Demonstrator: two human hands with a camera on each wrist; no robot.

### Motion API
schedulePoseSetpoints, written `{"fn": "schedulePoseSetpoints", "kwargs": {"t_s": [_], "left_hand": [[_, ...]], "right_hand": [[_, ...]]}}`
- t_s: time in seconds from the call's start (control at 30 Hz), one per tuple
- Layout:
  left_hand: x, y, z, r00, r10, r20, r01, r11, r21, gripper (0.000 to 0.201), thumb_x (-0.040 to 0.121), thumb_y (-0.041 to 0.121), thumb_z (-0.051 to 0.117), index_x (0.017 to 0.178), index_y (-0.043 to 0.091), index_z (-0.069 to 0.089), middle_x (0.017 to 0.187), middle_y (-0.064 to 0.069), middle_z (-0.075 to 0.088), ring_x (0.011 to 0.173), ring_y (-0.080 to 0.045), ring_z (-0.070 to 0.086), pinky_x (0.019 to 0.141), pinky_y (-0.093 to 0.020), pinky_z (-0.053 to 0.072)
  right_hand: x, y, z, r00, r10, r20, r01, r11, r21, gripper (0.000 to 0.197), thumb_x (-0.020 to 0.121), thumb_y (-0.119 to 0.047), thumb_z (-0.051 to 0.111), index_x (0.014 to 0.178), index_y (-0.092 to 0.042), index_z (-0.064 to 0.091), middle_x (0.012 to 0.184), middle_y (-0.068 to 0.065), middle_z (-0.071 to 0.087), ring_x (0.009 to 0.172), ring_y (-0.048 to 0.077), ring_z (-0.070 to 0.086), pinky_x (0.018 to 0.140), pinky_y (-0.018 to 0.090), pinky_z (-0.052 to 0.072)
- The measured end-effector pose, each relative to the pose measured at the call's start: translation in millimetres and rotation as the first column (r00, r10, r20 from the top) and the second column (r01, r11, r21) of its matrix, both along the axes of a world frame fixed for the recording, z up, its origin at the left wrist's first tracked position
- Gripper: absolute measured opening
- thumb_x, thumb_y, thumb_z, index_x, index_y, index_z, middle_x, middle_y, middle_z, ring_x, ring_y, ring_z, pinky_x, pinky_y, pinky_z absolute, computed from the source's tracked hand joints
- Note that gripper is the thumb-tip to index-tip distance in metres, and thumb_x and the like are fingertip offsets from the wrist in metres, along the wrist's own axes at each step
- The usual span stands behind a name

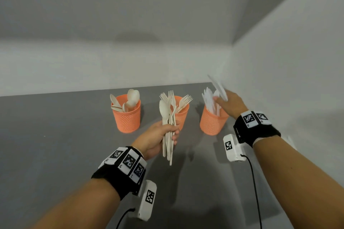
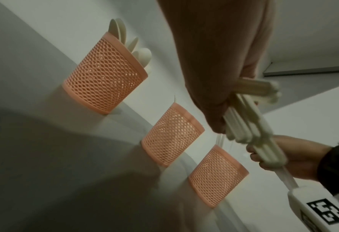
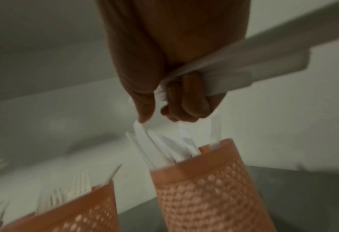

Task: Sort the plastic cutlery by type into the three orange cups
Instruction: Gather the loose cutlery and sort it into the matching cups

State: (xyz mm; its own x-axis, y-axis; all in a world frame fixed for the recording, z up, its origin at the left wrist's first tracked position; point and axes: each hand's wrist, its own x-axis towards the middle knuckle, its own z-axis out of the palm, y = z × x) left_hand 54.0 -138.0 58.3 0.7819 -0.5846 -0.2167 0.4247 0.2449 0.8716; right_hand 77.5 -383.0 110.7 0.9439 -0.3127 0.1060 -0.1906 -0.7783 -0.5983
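**Both hands loaded over the three orange cups**

The left hand point(image 1: 158, 136) is closed around a bundle of cream cutlery point(image 1: 168, 126), the fingers point(image 1: 175, 133) wrapped across the handles and the thumb on the near side. Above the fingers the bundle fans into a spoon bowl and several fork heads; below them the handle ends hang down past the palm, clear of the grey table point(image 1: 55, 135). The left wrist view shows the same handles point(image 2: 250, 125) splaying out from under the curled fingers.

Just beyond the left fingertips stands the middle cup point(image 1: 181, 115), partly hidden by the bundle, with forks point(image 1: 185, 101) rising from it. To the left of those fingers, apart from them, the left cup point(image 1: 127, 118) holds spoons point(image 1: 133, 96).

The right hand point(image 1: 229, 105) hovers at the rim of the right cup point(image 1: 212, 122), which holds white knives point(image 1: 209, 99). Its fingers point(image 3: 192, 100) are curled around white knives in hand point(image 3: 234, 66), seen plainly in the right wrist view, where the handles stick out to the side of the fist and the blades point down past the thumb toward the cup's mouth point(image 3: 192, 163). These pieces are blurred, so their number cannot be told. In the head view their blurred upper ends point(image 1: 217, 87) stick up and away above the knuckles.

Both wrists wear black bands with white marker blocks point(image 1: 128, 161).
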Motion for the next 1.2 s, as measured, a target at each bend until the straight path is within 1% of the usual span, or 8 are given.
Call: {"fn": "schedulePoseSetpoints", "kwargs": {"t_s": [0.2,0.4,0.53,0.7,0.83,0.97,1.07,1.2], "left_hand": [[2,-8,3,1.0,0.02,0.003,-0.02,0.999,-0.036,0.015,0.095,0.004,0.044,0.106,0.011,0.049,0.074,-0.002,0.068,0.055,-0.013,0.061,0.058,-0.028,0.054],[3,-13,3,0.999,0.025,0.022,-0.024,1.0,-0.019,0.015,0.094,0.006,0.047,0.108,0.012,0.049,0.075,-0.002,0.067,0.058,-0.012,0.063,0.057,-0.025,0.053],[4,-15,1,0.998,0.051,0.035,-0.05,0.999,-0.015,0.019,0.093,0.004,0.049,0.112,0.008,0.049,0.075,-0.002,0.071,0.059,-0.013,0.066,0.058,-0.027,0.056],[6,-18,-2,0.995,0.086,0.048,-0.085,0.996,-0.023,0.025,0.093,0.006,0.048,0.118,0.003,0.049,0.072,0.0,0.071,0.059,-0.011,0.065,0.059,-0.023,0.056],[5,-24,3,0.992,0.092,0.088,-0.093,0.996,0.008,0.031,0.092,0.007,0.052,0.12,-0.006,0.048,0.076,-0.003,0.068,0.07,-0.014,0.062,0.067,-0.025,0.054],[1,-29,11,0.99,0.053,0.131,-0.057,0.998,0.022,0.034,0.089,-0.006,0.047,0.122,-0.003,0.054,0.104,-0.021,0.063,0.101,-0.028,0.061,0.091,-0.035,0.051],[0,-22,12,0.997,0.009,0.079,-0.005,0.999,-0.049,0.033,0.092,0.002,0.046,0.124,0.001,0.052,0.096,-0.019,0.065,0.089,-0.026,0.065,0.083,-0.035,0.054],[1,-11,10,0.999,-0.044,-0.019,0.041,0.991,-0.127,0.024,0.091,0.011,0.043,0.107,0.0,0.058,0.078,-0.016,0.071,0.072,-0.021,0.071,0.069,-0.033,0.059]], "right_hand": [[14,-15,22,0.871,-0.267,0.413,0.012,0.85,0.526,0.028,0.095,-0.037,0.04,0.076,-0.02,0.052,0.059,0.0,0.044,0.054,0.014,0.044,0.061,0.028,0.042],[25,-18,-15,0.935,-0.149,0.321,-0.031,0.869,0.494,0.02,0.095,-0.032,0.046,0.099,-0.014,0.055,0.081,-0.001,0.058,0.08,0.016,0.059,0.077,0.023,0.048],[29,-20,-27,0.987,-0.015,0.161,-0.043,0.936,0.349,0.052,0.088,-0.031,0.06,0.132,-0.011,0.041,0.114,0.005,0.047,0.106,0.017,0.047,0.096,0.029,0.038],[7,11,-3,0.807,0.012,0.59,-0.111,0.985,0.132,0.028,0.084,-0.016,0.063,0.111,-0.01,0.058,0.101,-0.001,0.046,0.088,0.004,0.049,0.078,0.018,0.041],[-17,63,-7,0.912,0.359,0.199,-0.403,0.875,0.269,0.029,0.083,-0.04,0.063,0.074,-0.013,0.066,0.068,0.005,0.06,0.064,0.005,0.053,0.067,0.021,0.045],[-27,91,-21,0.858,0.511,0.046,-0.471,0.75,0.465,0.014,0.09,-0.03,0.056,0.083,-0.02,0.064,0.066,-0.012,0.064,0.065,-0.002,0.061,0.065,0.013,0.047],[-26,96,-24,0.878,0.476,0.058,-0.408,0.678,0.612,0.017,0.095,-0.025,0.049,0.096,-0.019,0.064,0.085,-0.004,0.068,0.084,0.009,0.066,0.074,0.021,0.052],[-28,103,-18,0.895,0.444,0.044,-0.325,0.581,0.746,0.029,0.098,-0.021,0.04,0.115,-0.003,0.057,0.066,-0.007,0.068,0.057,0.002,0.064,0.05,0.014,0.049]]}}
